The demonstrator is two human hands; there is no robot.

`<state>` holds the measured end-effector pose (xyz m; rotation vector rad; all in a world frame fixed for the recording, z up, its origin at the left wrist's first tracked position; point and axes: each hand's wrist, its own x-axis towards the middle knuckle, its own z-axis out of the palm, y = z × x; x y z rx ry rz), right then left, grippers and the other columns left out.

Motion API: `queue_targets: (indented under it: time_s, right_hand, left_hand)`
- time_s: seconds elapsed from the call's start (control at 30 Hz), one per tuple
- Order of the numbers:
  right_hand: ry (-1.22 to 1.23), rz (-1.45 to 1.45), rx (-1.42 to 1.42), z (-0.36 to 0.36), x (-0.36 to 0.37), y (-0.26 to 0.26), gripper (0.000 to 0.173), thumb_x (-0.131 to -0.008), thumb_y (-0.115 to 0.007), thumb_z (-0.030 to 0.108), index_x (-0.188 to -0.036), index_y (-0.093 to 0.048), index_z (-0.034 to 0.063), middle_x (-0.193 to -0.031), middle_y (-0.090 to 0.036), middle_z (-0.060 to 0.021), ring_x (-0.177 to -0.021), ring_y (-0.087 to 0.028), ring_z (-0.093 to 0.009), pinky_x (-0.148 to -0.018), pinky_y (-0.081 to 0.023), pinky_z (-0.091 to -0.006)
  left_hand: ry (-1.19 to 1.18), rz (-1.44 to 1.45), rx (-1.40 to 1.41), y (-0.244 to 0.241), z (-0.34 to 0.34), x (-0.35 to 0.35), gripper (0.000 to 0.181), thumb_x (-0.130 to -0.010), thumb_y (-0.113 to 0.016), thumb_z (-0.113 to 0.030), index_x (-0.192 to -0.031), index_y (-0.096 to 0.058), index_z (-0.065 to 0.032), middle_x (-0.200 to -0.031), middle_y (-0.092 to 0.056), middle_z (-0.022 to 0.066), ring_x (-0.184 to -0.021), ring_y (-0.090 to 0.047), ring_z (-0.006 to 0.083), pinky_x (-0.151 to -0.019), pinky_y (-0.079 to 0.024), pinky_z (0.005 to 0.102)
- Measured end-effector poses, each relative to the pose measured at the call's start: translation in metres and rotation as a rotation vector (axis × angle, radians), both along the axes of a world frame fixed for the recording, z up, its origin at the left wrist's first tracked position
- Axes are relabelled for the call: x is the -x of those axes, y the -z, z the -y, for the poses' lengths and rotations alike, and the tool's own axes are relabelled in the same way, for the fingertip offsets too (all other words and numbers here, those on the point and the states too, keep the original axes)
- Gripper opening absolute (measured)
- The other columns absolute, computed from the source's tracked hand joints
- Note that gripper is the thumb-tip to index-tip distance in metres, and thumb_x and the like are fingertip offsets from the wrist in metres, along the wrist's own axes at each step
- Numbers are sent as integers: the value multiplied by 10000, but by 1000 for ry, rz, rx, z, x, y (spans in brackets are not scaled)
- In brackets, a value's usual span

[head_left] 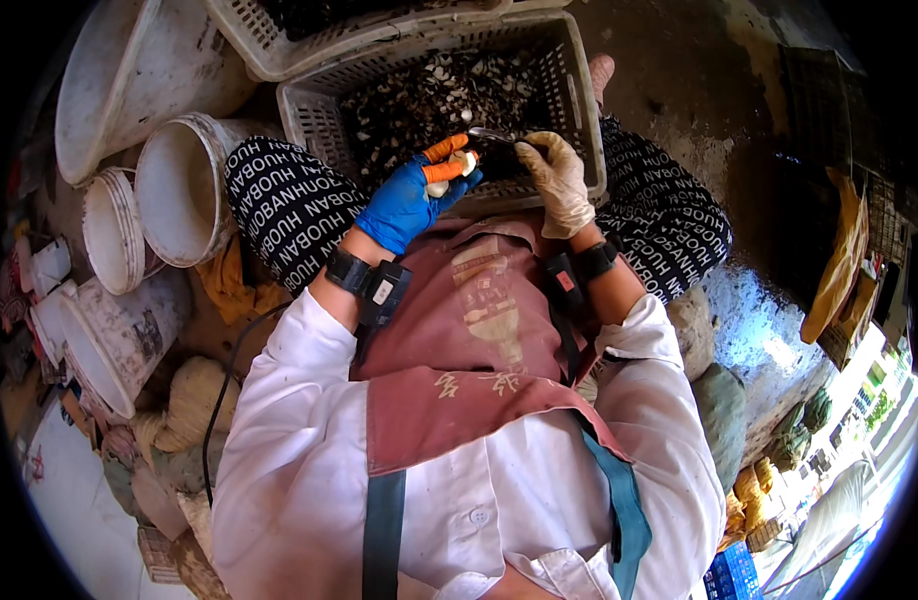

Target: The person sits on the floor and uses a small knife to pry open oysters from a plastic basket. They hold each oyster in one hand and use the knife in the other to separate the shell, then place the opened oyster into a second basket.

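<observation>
My left hand [417, 191], in a blue glove with orange coverings on some fingers, holds small whitish pieces [459, 166] whose kind I cannot tell. My right hand [556, 176], in a pale glove, grips a small metal hand tool [491, 135] that points left towards the left hand's fingers. Its tip is near those fingers; whether it touches the pieces is unclear. Both hands are over the near side of a plastic crate [595, 150] between the knees. Dark and whitish bits [436, 90] that look like shells or peelings lie inside it.
A second plastic crate [241, 45] adjoins the first at the upper left. White buckets [177, 191] and a large tub [98, 90] stand or lie at the left. A black cable [222, 390] runs beside the left arm. Stuffed sacks [718, 412] are at the right, with wet floor [759, 322] near them.
</observation>
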<state>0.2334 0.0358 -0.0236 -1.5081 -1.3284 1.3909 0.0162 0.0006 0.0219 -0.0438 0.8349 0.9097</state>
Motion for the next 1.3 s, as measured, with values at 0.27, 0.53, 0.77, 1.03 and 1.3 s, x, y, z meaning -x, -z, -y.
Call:
queue_targets:
  time_s: [0.27, 0.53, 0.77, 1.03, 1.3]
  right_hand:
    - [-75, -261, 176, -1, 8, -10, 217, -860, -693, 153, -997, -625, -1, -840, -623, -18, -757, -549, -82, -682, -457, -220]
    - [-87, -249, 165, 1, 17, -16, 172, -868, -679, 132, -970, -630, 2, -824, -617, -5, -747, -541, -73, -674, -460, -219]
    - [-178, -315, 169, 2, 20, -29, 203, -872, -675, 144, -1006, -620, 1, -841, -615, -6, -754, -532, -74, -681, -451, -215]
    - [-174, -253, 103, 1, 21, -23, 184, -865, -685, 162, -930, -629, -1, -833, -615, -18, -756, -532, -64, -674, -450, -223]
    - [-132, -271, 288, -4, 20, -33, 194, -873, -677, 157, -967, -629, -7, -814, -618, -10, -746, -537, -70, -687, -453, -225]
  left_hand:
    - [147, -89, -69, 17, -3, 8, 282, -892, -561, -6, -1171, -596, -18, -1066, -634, 80, -907, -620, 150, -733, -519, 214]
    - [75, 296, -79, 34, -1, 15, 365, -902, -556, -11, -1265, -522, -21, -1094, -630, 92, -880, -624, 145, -720, -520, 201]
    - [168, -182, -154, 9, 0, 5, 301, -884, -597, -53, -1182, -563, -23, -1095, -630, 83, -959, -626, 173, -800, -514, 258]
    - [130, -63, -85, 14, -5, 9, 254, -876, -596, -52, -1129, -610, -33, -1002, -649, 40, -785, -580, 65, -631, -443, 163]
    - [101, -155, -42, 19, 1, 10, 237, -862, -606, -31, -1096, -631, -3, -1037, -658, 82, -947, -632, 174, -809, -496, 235]
